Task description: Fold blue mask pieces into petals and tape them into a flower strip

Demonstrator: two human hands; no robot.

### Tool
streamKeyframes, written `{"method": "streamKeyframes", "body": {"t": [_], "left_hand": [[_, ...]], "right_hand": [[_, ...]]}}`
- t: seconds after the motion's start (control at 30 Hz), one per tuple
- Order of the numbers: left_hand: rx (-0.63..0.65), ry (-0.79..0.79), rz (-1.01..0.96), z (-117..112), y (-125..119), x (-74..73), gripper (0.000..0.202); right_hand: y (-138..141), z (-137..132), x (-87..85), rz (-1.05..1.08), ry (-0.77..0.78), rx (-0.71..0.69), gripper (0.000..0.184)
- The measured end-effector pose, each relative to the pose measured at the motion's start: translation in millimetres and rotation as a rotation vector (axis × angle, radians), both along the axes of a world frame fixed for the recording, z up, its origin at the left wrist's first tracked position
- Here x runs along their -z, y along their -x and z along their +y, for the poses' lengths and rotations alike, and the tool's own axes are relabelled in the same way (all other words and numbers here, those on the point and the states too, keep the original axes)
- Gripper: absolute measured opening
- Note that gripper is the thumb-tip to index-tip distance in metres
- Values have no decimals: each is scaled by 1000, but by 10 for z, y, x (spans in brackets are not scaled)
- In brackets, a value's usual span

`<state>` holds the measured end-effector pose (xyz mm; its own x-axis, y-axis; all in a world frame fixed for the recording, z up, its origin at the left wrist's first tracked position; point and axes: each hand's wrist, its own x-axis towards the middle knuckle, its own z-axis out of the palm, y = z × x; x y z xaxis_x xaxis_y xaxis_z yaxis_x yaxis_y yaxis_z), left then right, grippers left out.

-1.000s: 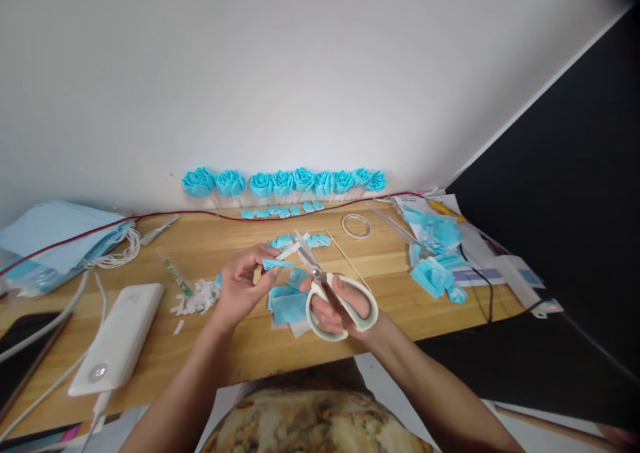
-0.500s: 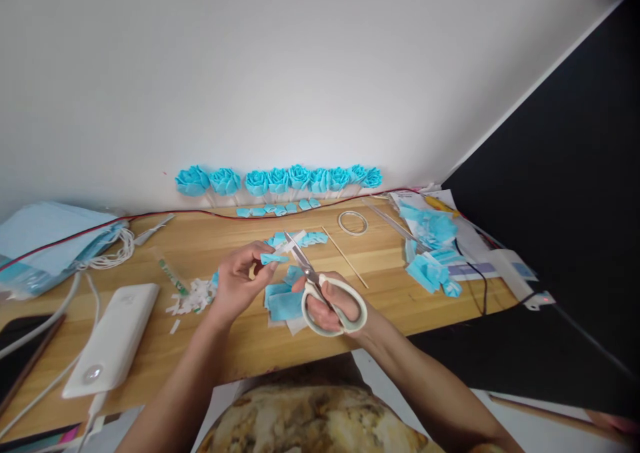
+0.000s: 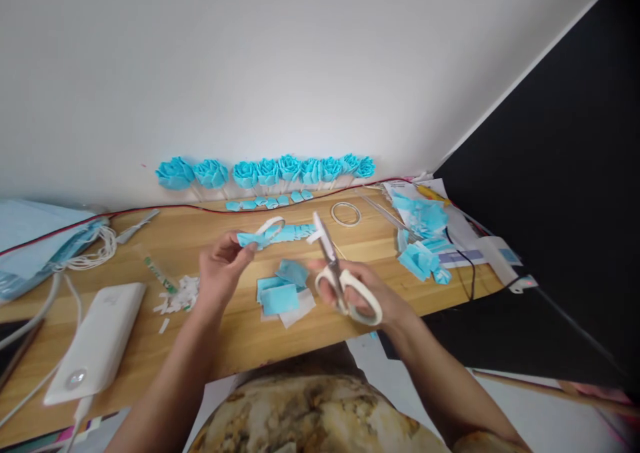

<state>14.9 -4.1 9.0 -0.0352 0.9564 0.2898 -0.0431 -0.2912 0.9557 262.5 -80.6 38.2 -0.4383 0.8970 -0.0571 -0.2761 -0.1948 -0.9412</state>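
My left hand [image 3: 223, 263] pinches a small blue crepe-like piece [image 3: 246, 240] between thumb and fingers. A white curled strip or ring [image 3: 273, 225] shows at that piece; I cannot tell which it is. In my right hand [image 3: 360, 286] are cream-handled scissors [image 3: 334, 256], blades pointing up and away. A short white strip [image 3: 314, 236] is at the blades. Behind the hands lies a row of small blue pieces [image 3: 295, 233]. Between the hands is a small pile of blue rectangles [image 3: 279, 300] with white sheets under it.
Blue paper-like roses [image 3: 245, 173] on sticks lean along the wall. A tape roll [image 3: 346, 214] and a blue scrap heap [image 3: 425, 240] lie right. White scraps [image 3: 185, 294], a power bank [image 3: 95, 343] and bagged blue sheets [image 3: 45, 246] are left. A red-black cable [image 3: 210, 210] crosses the back.
The scissors have moved right, away from my left hand, with a short white strip at the blades. My left hand has shifted slightly left with the blue piece. The view has shifted a little.
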Motion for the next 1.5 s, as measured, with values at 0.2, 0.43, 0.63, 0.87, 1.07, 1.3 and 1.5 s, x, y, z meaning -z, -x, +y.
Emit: {"method": "streamKeyframes", "body": {"t": [0.2, 0.43, 0.63, 0.87, 1.07, 1.3, 1.5], "left_hand": [[33, 148, -191, 20, 25, 20, 20], [97, 226, -216, -9, -35, 19, 20], [187, 361, -328, 4, -68, -3, 22], [283, 409, -436, -21, -96, -153, 27], [294, 415, -428, -32, -78, -162, 25], [300, 385, -429, -23, -66, -149, 20], [291, 391, -406, -18, -65, -150, 21]], "right_hand": [[-680, -69, 184, -410, 210, 152, 41], [-819, 62, 519, -322, 384, 1, 47], [-998, 315, 463, -430, 415, -182, 44], [-1039, 457, 472, -380, 452, -313, 48], [-982, 631, 432, -702, 380, -264, 50], [-766, 431, 234, -1106, 26, -161, 31], [-324, -232, 179, -1584, -752, -243, 40]]}}
